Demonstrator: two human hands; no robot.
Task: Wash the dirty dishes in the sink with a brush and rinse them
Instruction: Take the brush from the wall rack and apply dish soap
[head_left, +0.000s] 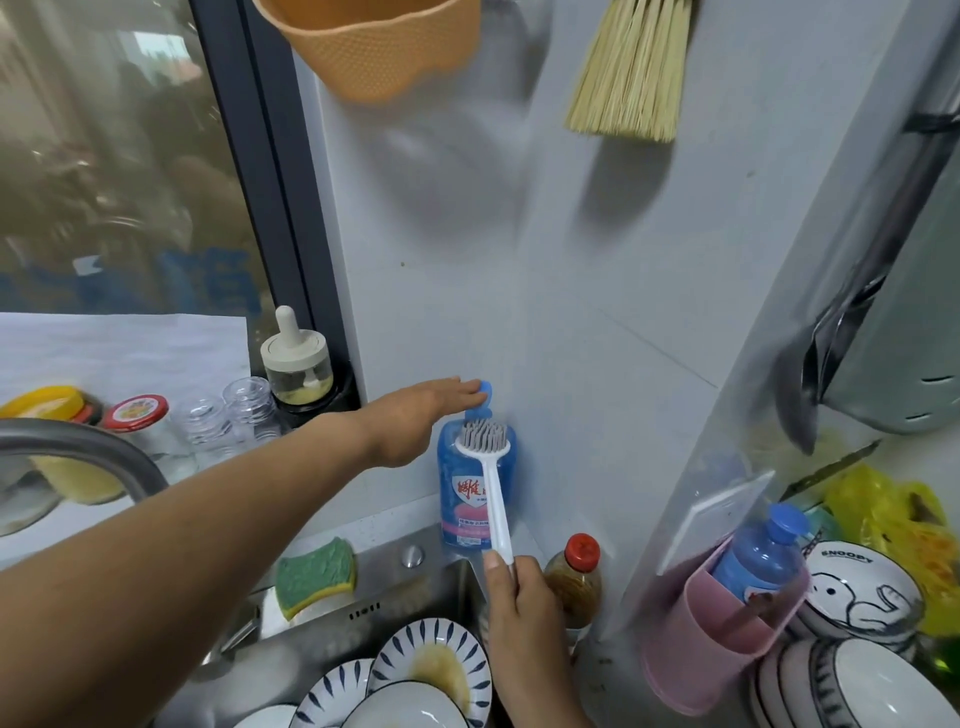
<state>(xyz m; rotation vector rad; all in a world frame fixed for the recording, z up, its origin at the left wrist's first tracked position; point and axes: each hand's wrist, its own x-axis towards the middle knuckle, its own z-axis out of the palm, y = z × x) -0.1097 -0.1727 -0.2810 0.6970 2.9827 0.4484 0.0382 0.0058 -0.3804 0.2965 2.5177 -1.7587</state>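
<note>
My right hand (519, 618) grips the white handle of a dish brush (485, 452) and holds its grey bristle head up against the blue detergent pump bottle (460, 499) in the corner behind the sink. With straight fingers, my left hand (421, 410) rests on the bottle's blue pump top (484, 391). Below, several dirty plates with dark leaf-pattern rims (441, 665) lie stacked in the steel sink (311, 639); one carries a brown stain.
A green-and-yellow sponge (314, 574) lies on the sink rim beside the curved tap (78, 447). A red-capped sauce bottle (576, 577) stands at the right of the sink. A pink holder (717, 639) with a blue bottle and stacked bowls (857, 592) sits at right. Jars line the windowsill.
</note>
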